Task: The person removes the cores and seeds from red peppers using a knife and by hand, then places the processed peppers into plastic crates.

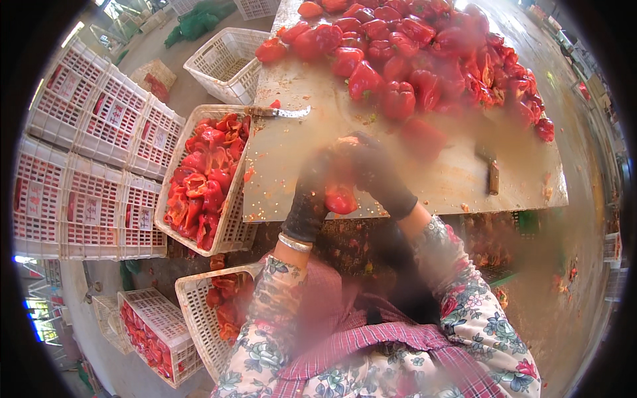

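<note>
My left hand (318, 174), in a dark glove, and my right hand (375, 169), gloved alike, meet over the near part of the metal-topped table (283, 159). Between them they hold a red bell pepper (341, 199), its lower end showing below the fingers; smears on the lens blur its upper part. A knife with a curved blade and wooden handle (264, 111) lies at the table's left edge. A second wooden-handled tool (493, 179) rests at the right, its head blurred. A large heap of red bell peppers (398, 59) covers the far part of the table.
Left of the table stands a white plastic crate (164, 199) of opened peppers, with an empty crate (224, 62) beyond it. Stacked crates (89, 199) rise further left. Another crate (191, 303) with pepper pieces sits low at my left. Seeds and scraps dot the tabletop.
</note>
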Tool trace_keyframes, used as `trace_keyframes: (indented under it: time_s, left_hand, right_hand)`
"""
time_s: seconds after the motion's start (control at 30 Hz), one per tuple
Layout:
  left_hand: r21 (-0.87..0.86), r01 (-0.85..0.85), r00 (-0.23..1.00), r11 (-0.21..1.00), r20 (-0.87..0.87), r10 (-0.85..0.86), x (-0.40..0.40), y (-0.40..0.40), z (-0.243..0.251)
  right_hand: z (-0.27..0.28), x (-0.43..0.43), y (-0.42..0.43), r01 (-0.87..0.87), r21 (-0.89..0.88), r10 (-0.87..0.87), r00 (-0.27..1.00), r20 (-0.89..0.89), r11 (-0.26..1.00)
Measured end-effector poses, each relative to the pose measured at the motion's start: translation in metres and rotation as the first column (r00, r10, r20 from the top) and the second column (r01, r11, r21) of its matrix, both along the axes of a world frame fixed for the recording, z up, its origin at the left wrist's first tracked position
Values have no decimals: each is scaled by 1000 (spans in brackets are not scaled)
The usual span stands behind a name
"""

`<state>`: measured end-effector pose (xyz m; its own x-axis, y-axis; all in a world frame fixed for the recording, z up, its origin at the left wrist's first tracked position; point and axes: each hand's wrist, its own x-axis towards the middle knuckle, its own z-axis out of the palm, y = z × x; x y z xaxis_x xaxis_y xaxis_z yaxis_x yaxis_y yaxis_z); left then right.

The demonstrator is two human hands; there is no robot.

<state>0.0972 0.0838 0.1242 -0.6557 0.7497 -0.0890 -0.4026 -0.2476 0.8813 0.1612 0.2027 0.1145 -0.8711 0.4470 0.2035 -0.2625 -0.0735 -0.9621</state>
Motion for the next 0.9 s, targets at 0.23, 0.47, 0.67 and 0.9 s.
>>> trace_keyframes:
  time_s: [0.23, 0.47, 0.67, 0.9]
  left_hand:
    - [117, 30, 1000, 993, -2, -30, -30, -5, -32]
    - [250, -122, 991, 960, -15, 130, -14, 9, -7]
    - [156, -37, 924, 987, -371, 93, 2, 8, -14]
    - [-26, -164, 709, 986, -699, 99, -8, 0, -41]
  right_hand:
    - [9, 73, 71, -148, -566, -24, 958, -286, 811]
    - [25, 222, 129, 452, 694, -764, 606, 223, 561]
    - [33, 90, 18, 62, 304, -170, 923, 344, 951]
    - [-30, 6, -19, -77, 305, -7, 965, 264, 949]
